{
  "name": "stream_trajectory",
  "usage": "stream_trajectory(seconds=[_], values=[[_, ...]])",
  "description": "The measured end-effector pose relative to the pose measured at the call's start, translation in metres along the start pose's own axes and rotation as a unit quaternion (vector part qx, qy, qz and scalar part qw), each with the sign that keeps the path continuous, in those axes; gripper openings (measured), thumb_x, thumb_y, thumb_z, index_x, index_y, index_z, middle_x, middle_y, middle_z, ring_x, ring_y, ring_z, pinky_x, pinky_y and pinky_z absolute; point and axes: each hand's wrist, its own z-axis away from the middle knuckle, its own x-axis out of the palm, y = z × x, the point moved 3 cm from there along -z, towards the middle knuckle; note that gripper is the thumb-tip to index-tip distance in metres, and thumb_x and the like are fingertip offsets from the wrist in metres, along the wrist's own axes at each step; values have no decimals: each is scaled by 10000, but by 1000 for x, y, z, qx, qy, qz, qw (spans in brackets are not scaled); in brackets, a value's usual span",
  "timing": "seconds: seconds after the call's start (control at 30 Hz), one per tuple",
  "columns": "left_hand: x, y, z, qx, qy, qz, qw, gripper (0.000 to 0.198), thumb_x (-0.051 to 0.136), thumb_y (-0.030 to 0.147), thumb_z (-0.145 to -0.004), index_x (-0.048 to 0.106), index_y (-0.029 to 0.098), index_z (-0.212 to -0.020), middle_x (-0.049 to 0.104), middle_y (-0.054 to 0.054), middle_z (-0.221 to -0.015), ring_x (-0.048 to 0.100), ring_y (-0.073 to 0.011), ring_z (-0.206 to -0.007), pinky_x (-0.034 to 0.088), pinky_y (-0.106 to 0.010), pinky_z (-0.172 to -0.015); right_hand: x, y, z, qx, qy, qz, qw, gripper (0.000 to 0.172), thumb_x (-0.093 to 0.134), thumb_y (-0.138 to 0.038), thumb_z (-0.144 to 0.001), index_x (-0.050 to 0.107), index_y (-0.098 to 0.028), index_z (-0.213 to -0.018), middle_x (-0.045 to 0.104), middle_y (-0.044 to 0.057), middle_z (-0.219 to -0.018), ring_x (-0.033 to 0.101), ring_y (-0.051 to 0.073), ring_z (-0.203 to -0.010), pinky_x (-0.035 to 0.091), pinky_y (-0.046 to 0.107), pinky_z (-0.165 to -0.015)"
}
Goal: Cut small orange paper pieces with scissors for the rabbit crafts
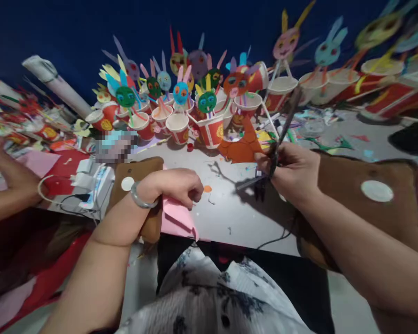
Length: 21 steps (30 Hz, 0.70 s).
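My left hand (183,185), a grey bangle (141,197) at its wrist, hangs low over folded pink paper (177,218). Its fingers are curled closed, and whatever they may hold is hidden. A small orange paper disc (207,189) lies beside the fingertips. My right hand (292,169) is closed around dark scissors (285,125), which are blurred; a long dark part points up and another reaches down to the left. Just beyond its fingertips lies a brownish-orange paper piece (242,146); whether they touch it I cannot tell.
Red-and-white paper cups (211,132) with paper rabbit faces (206,101) crowd the back. A brown bag (351,185) lies right, and another brown piece (139,169) left. White plugs (85,171) and cables lie further left, near another person's arm (7,185). Paper scraps (329,141) litter the right.
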Motion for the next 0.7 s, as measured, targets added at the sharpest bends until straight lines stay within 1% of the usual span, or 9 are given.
stream_trajectory(seconds=[0.13,0.23,0.37,0.43,0.5,0.53,0.57,0.63,0.7], values=[[3,9,-1,-24,10,-66,997,85,612,187,-668,694,185,-689,637,1,-616,454,-102,-518,258,-243,-501,0,-1,0,11,0,1,1000,81,689,-190,-692,635,-153,-645,540,-43,-542,442,66,-494,389,182,-473],[9,16,-4,-17,13,-105,994,124,562,153,-704,679,179,-672,634,-18,-617,455,-113,-518,252,-261,-505,1,-2,0,22,-4,-4,1000,74,694,-199,-691,644,-150,-667,549,-39,-550,433,63,-487,372,174,-445],[13,18,-12,-2,52,-114,992,211,477,213,-842,680,161,-817,669,-62,-726,539,-144,-592,299,-269,-539,0,-2,-1,22,-6,4,1000,83,692,-198,-700,639,-147,-662,525,-44,-538,399,53,-472,350,165,-426],[10,15,-15,18,86,-77,993,262,430,238,-896,676,150,-912,690,-77,-793,591,-156,-670,358,-260,-591,-1,-2,-1,16,-3,2,1000,82,695,-190,-699,638,-144,-662,515,-47,-529,395,50,-472,346,161,-428],[5,11,-14,56,121,-15,991,260,458,230,-893,675,161,-1019,713,-78,-934,632,-157,-796,416,-243,-690,-2,-2,-1,14,-2,1,1000,84,694,-186,-705,636,-142,-662,502,-50,-518,390,49,-469,342,158,-426],[4,9,-13,75,119,10,990,258,477,194,-871,689,171,-1016,719,-69,-962,640,-148,-821,426,-231,-718,-3,-2,-1,15,-3,2,1000,84,693,-185,-708,637,-142,-663,499,-50,-519,387,49,-468,340,158,-424],[4,7,-12,89,93,28,991,279,482,139,-840,706,186,-1000,724,-54,-972,645,-136,-830,430,-218,-734,-3,-2,-1,16,-3,3,1000,82,691,-185,-711,638,-142,-665,497,-49,-522,383,49,-467,338,159,-423],[6,5,-10,78,37,42,995,279,518,106,-781,736,204,-925,737,-24,-911,647,-120,-761,428,-202,-690,-2,-2,0,19,-5,3,1000,76,691,-185,-710,641,-143,-672,496,-48,-529,380,50,-468,340,162,-426],[8,6,-9,60,14,35,997,316,518,99,-768,740,213,-960,741,-21,-894,643,-120,-729,418,-202,-655,-2,-3,0,20,-6,2,1000,74,692,-184,-708,640,-145,-672,500,-46,-531,385,53,-473,344,166,-431]])
